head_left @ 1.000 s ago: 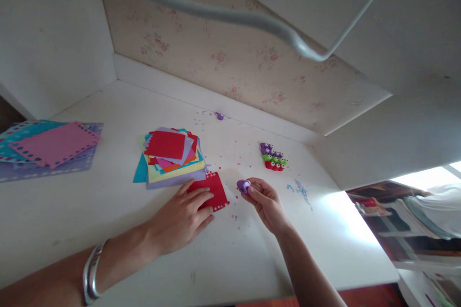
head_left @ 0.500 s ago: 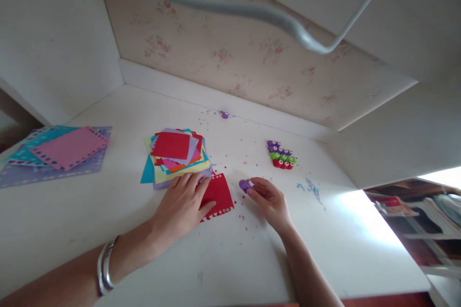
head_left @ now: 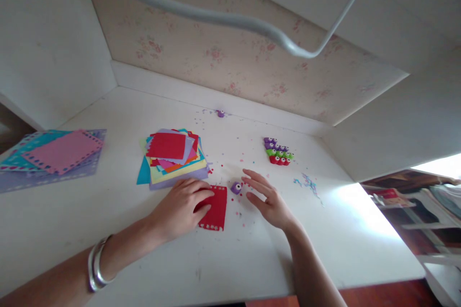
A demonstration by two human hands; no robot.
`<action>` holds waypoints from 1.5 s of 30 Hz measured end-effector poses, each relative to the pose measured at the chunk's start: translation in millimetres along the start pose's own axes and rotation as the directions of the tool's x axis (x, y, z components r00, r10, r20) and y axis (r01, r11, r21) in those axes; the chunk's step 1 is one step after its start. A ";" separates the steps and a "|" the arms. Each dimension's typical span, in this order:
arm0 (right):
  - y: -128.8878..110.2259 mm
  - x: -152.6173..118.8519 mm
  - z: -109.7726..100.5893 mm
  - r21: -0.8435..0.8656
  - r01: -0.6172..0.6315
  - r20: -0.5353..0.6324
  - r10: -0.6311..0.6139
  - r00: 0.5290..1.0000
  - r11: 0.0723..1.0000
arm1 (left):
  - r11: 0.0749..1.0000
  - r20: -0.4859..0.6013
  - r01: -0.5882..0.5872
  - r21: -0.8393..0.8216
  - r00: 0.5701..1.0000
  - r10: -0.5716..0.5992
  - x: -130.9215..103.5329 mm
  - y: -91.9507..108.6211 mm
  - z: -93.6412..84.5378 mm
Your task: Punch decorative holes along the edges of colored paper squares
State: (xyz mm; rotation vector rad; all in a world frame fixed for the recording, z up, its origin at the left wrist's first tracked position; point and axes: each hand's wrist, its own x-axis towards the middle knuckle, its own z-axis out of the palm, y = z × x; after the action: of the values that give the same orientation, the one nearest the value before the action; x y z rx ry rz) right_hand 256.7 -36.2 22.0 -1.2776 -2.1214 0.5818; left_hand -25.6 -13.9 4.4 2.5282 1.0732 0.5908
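A square of red paper (head_left: 215, 208) with small shapes punched along two of its edges lies on the white table. My left hand (head_left: 187, 204) holds it at its left side, thumb and fingers over the paper. Just right of the paper's upper corner stands a small purple craft punch (head_left: 236, 187) with a white, eye-like button. Beside the punch my right hand (head_left: 265, 200) hovers with fingers apart, holding nothing. Tiny red and pink paper bits are scattered around the punch.
A stack of coloured paper squares (head_left: 167, 146) lies behind my left hand. Larger punched sheets (head_left: 63, 151) are at the far left. Several purple, green and red punches (head_left: 279, 152) stand in rows at right. Another purple punch (head_left: 221, 113) sits by the wall; blue scraps (head_left: 309, 184) lie right.
My right hand has let go of the purple punch, which now stands on the table, and its fingers have spread. The red paper has turned slightly under my left hand.
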 end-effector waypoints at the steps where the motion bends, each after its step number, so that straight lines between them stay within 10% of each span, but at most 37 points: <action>1: 1.6 0.1 0.7 0.016 0.035 0.054 -0.036 0.998 0.999 | 1.000 -0.013 0.006 0.004 1.000 -0.006 0.3 0.5 -0.1; 10: -1.0 0.8 15.7 -0.051 -0.074 -0.050 0.071 0.996 0.996 | 0.991 -0.011 0.094 0.093 0.996 -0.094 1.5 7.8 -3.0; 25: -11.4 3.7 35.6 0.269 -0.091 -0.147 0.134 0.980 0.959 | 0.735 0.150 0.284 -0.616 0.958 -0.244 9.1 0.6 -7.3; 45: -20.4 6.6 35.1 0.284 -0.053 -0.147 0.098 0.984 0.957 | 0.713 0.185 0.336 -0.615 0.941 -0.284 10.6 -0.9 -9.1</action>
State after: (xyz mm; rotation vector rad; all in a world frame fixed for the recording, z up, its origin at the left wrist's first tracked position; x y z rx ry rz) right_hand 217.4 -41.6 10.9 -1.2063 -1.7922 0.7562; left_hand -23.9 -4.3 14.4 1.7127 1.0156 0.6230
